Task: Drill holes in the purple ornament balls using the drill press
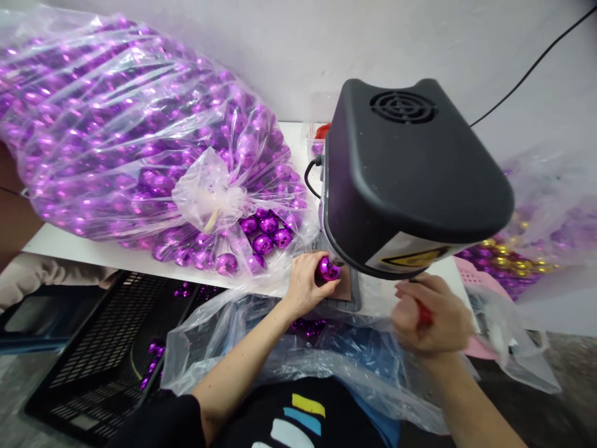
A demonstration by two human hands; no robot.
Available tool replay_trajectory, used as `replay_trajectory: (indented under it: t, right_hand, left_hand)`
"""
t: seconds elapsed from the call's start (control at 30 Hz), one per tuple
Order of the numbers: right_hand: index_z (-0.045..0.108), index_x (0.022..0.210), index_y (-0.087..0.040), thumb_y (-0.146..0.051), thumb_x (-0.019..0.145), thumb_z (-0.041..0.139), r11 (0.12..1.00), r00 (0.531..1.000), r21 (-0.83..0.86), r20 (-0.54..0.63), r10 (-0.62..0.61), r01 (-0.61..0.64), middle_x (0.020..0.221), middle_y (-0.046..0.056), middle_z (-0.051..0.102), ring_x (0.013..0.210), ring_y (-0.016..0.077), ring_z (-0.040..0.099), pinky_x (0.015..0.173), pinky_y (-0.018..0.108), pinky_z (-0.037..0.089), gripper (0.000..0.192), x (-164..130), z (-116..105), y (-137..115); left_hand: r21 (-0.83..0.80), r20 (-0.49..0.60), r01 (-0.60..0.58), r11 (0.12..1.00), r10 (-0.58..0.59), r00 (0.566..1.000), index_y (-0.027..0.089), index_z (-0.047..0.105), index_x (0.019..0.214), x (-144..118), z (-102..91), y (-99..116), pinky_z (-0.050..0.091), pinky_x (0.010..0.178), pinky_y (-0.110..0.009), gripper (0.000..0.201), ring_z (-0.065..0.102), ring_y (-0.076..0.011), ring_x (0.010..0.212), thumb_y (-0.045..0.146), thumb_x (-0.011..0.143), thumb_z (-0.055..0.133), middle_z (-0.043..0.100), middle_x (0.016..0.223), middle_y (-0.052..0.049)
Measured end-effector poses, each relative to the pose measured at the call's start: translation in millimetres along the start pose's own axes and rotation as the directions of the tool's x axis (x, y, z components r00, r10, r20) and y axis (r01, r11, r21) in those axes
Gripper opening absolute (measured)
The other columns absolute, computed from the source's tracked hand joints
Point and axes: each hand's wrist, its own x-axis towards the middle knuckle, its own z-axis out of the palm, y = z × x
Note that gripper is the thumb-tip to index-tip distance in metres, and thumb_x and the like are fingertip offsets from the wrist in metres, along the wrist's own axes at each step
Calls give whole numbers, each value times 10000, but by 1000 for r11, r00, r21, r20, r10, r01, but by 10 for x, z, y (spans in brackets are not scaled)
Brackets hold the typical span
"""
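In the head view, the left hand point(305, 283) grasps a purple ball point(329, 268) between thumb and fingers, just under the near lower edge of a black machine housing point(415, 174). The ball is round, shiny and mirror-like, its surface cut into small facets that throw pale pink glints against darker purple; part of it is hidden by the fingers. The right hand point(433, 314) is blurred, its fingers curled around a red piece point(424, 314) whose full shape cannot be made out.

Below the ball, beside the left hand's fingertips, lies a grey base plate point(355, 298). A strip of white table point(380, 292) shows between this plate and the right hand. The table's near edge runs close by the left hand, and its right edge ends just beyond the right hand. The housing overhangs the space above and between both hands, limiting upward room. Left of the left hand, a bulging transparent bag point(116, 124) of similar balls crowds the tabletop, its lower corner near the fingers. Crumpled plastic sheeting point(326, 367) spreads below both hands, toward the person's body.
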Motion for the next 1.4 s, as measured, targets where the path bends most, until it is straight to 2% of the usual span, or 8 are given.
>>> replay_trajectory:
  t: [0.27, 0.47, 0.77, 0.9, 1.07, 1.2, 1.3, 1.4]
  right_hand:
    - [602, 739, -133, -478, 910, 609, 904, 915, 200, -68, 397, -377, 554, -47, 442, 517, 16, 396, 516, 192, 300, 385, 1138, -148, -81]
    - [576, 737, -132, -434, 911, 612, 867, 900, 284, -29, 434, -409, 558, -61, 404, 482, -7, 362, 475, 162, 282, 351, 1267, -53, 18]
    - [600, 733, -138, -437, 892, 640, 867, 898, 278, -33, 438, -413, 536, -55, 436, 444, -1, 397, 410, 148, 285, 341, 1261, -64, -4]
    - [608, 751, -144, -449, 894, 633, 854, 889, 302, -43, 455, -423, 523, -54, 406, 426, 10, 379, 389, 156, 287, 338, 1261, -40, -26]
    - [645, 788, -153, -449, 877, 644, 845, 868, 259, -44, 494, -468, 565, -44, 426, 443, 7, 370, 406, 164, 315, 309, 1247, -52, -16]
    - [660, 811, -159, -423, 871, 644, 856, 866, 190, -51, 498, -481, 590, -41, 451, 483, 3, 395, 447, 164, 303, 272, 1233, -61, 28]
    - [663, 814, -156, -421, 873, 639, 865, 873, 170, -48, 485, -471, 605, -35, 471, 522, 8, 418, 477, 171, 314, 272, 1232, -65, 47]
    - [657, 801, -147, -428, 883, 627, 873, 883, 196, -54, 465, -448, 628, -27, 494, 543, 7, 424, 481, 172, 317, 294, 1245, -61, 31]
  left_hand:
    - [8, -58, -52, 999, 53, 997, 190, 643, 1190, 7, -5, 15, 457, 973, -442, 452, 647, -291, 1087, 298, 788, 818, 731, 1162, -87]
    - [-59, 17, -56, 997, 57, 998, 188, 610, 1255, -73, -169, 87, 465, 985, -445, 501, 626, -292, 1115, 325, 815, 807, 703, 1212, -100]
    - [62, 497, -129, 990, 82, 864, 301, 241, 1616, -799, -691, 367, 391, 1150, -545, 940, 456, -332, 1404, 68, 799, 645, 451, 1576, -134]
    - [58, 346, -120, 991, 92, 934, 281, 370, 1559, -576, -797, 244, 440, 1107, -500, 738, 531, -308, 1334, 305, 901, 706, 552, 1482, -132]
    - [478, -163, 104, 872, -27, 986, 186, 647, 1266, 183, -841, -132, 410, 1073, -544, 318, 572, -344, 1243, 309, 977, 598, 661, 1341, -157]
    - [642, -165, 174, 746, -87, 982, 142, 674, 1201, 499, -777, -318, 314, 1151, -634, 417, 427, -438, 1421, 350, 853, 770, 518, 1514, -233]
    - [505, -200, 181, 844, -89, 976, 164, 681, 1162, 446, -826, -288, 319, 1165, -611, 432, 433, -421, 1422, 298, 783, 840, 534, 1497, -211]
    - [6, -259, 193, 981, -185, 948, 214, 648, 1236, 259, -934, -150, 432, 1097, -517, 502, 577, -329, 1253, 333, 788, 842, 648, 1332, -131]
